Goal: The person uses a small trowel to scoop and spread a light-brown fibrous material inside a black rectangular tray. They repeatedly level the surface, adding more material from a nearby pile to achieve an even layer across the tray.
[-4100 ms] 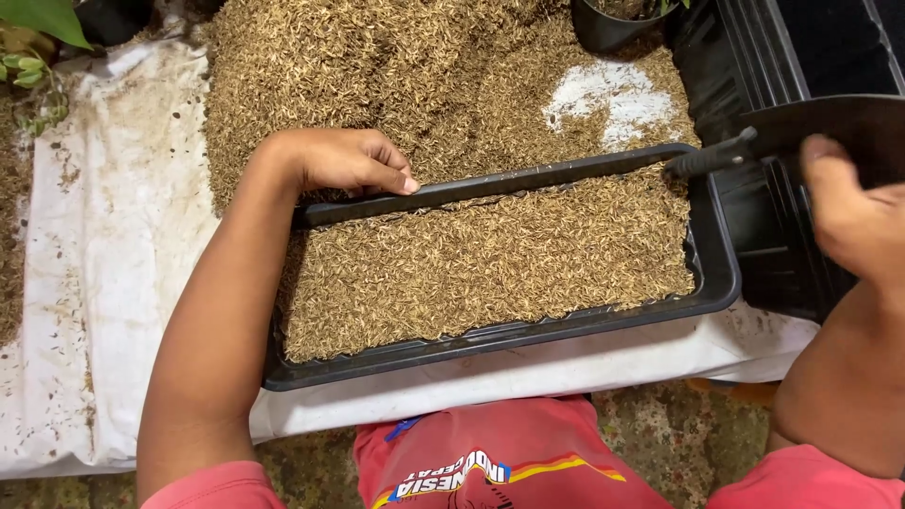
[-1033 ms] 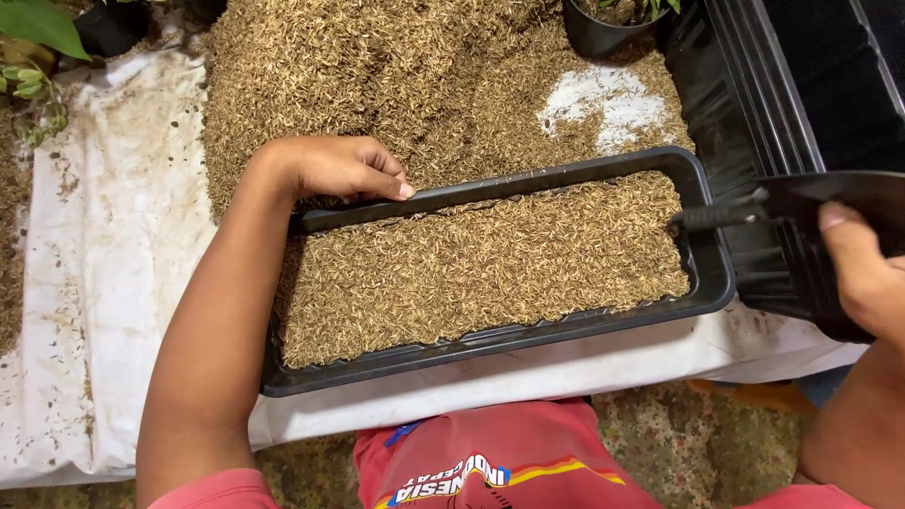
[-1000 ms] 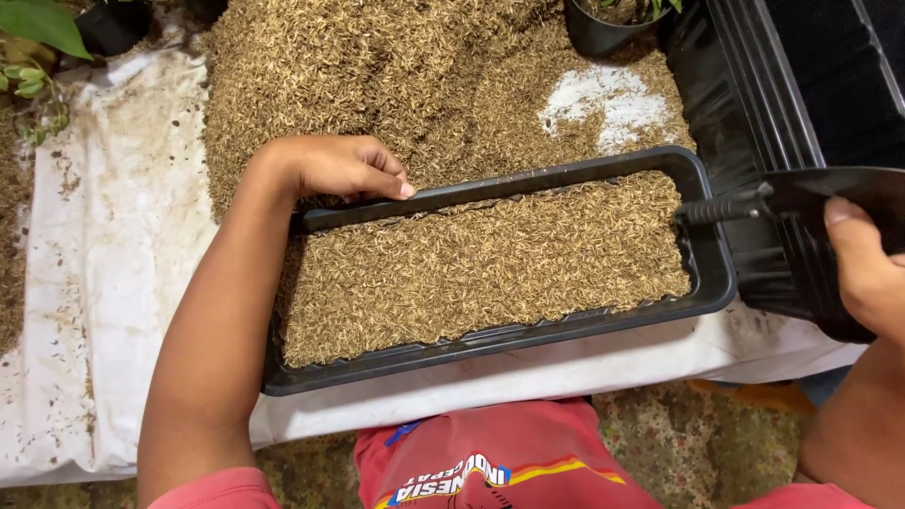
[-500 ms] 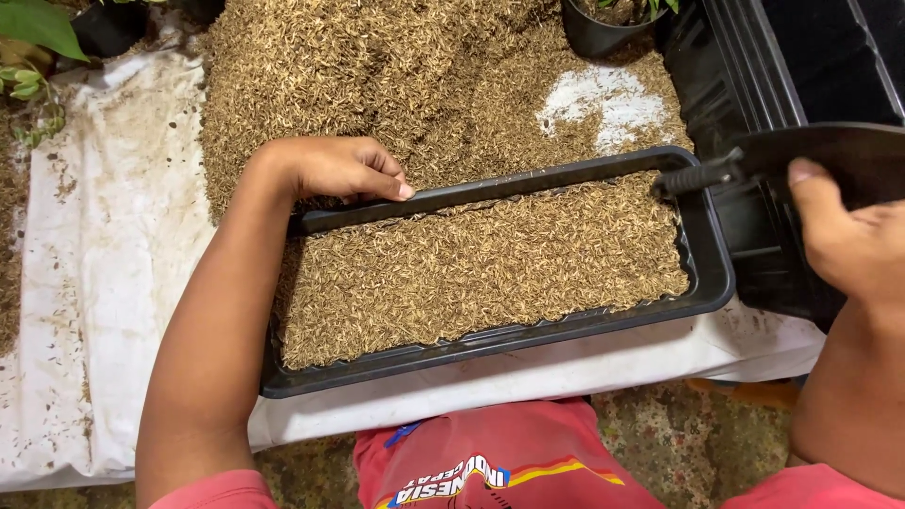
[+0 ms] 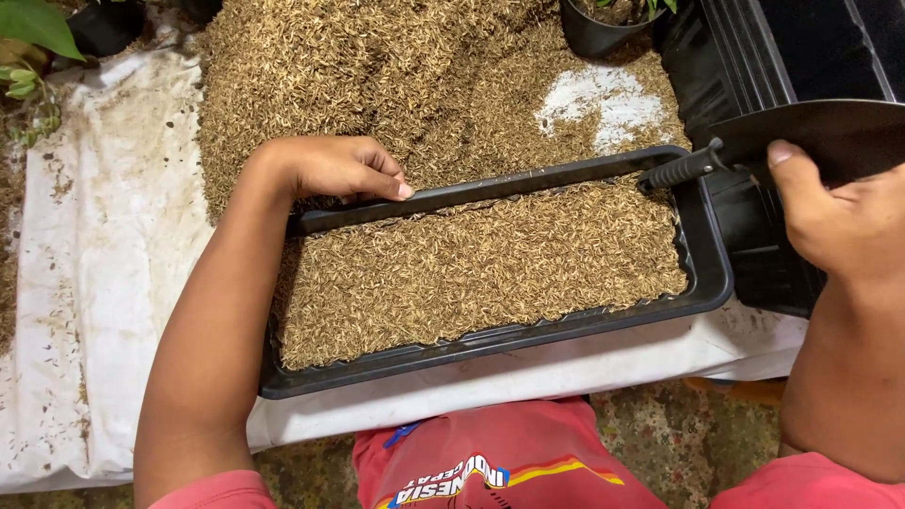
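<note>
Change: since half a second ago the right hand (image 5: 844, 221) with its black tool (image 5: 811, 141) has stayed almost in place at the tray's right end, a touch higher than a second ago; the left hand (image 5: 335, 168) has not shifted.
Left hand: rests palm down on the far long rim of the black tray (image 5: 702, 292), fingers loosely curled, fingertips (image 5: 401, 188) touching the rim's top edge; it does not close around anything.
Right hand: closed around the black tool, thumb laid over the dark flat blade, the ribbed handle (image 5: 681, 170) poking out to the left of the hand.
Tool and tray: the handle's tip sits just over the tray's far right corner; whether it touches the rim cannot be told.
Tray: lies between the two hands, just below the left hand and down-left of the right hand, on a white sheet (image 5: 104, 283).
Filling: pale brown husks (image 5: 481, 269) fill the tray level to the rim.
Beyond the left hand: a loose heap of the same husks (image 5: 377, 66), spreading away from the fingers.
Behind the right hand: stacked black trays (image 5: 764, 57) and a small black pot (image 5: 599, 24).
</note>
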